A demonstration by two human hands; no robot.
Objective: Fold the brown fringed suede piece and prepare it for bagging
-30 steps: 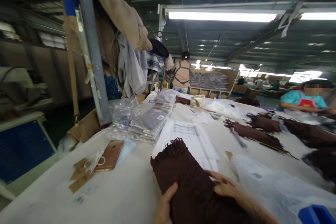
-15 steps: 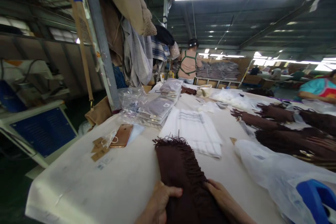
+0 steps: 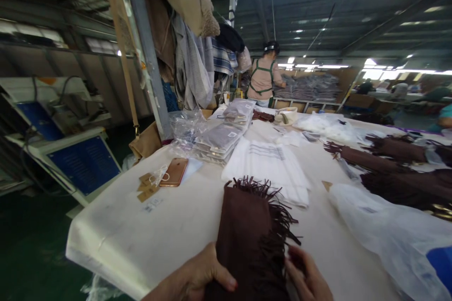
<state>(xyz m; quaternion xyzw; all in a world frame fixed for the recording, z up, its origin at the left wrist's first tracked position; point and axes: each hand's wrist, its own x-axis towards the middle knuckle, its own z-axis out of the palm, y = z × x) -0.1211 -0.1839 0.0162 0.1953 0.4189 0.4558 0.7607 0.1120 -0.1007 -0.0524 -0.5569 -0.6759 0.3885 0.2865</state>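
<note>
Both wrists and the near end of the brown scarf [image 3: 252, 235] are cut off by the bottom edge. The left hand [image 3: 197, 275] curls around the scarf's left side, thumb on top, holding it tight. The right hand [image 3: 307, 277] is partly hidden behind the fringe, fingers bent in against it; I cannot tell if it grips. The scarf lies on the white table [image 3: 141, 225], near its front edge. A moment ago its fringe lay flatter; now it sticks out to the right.
</note>
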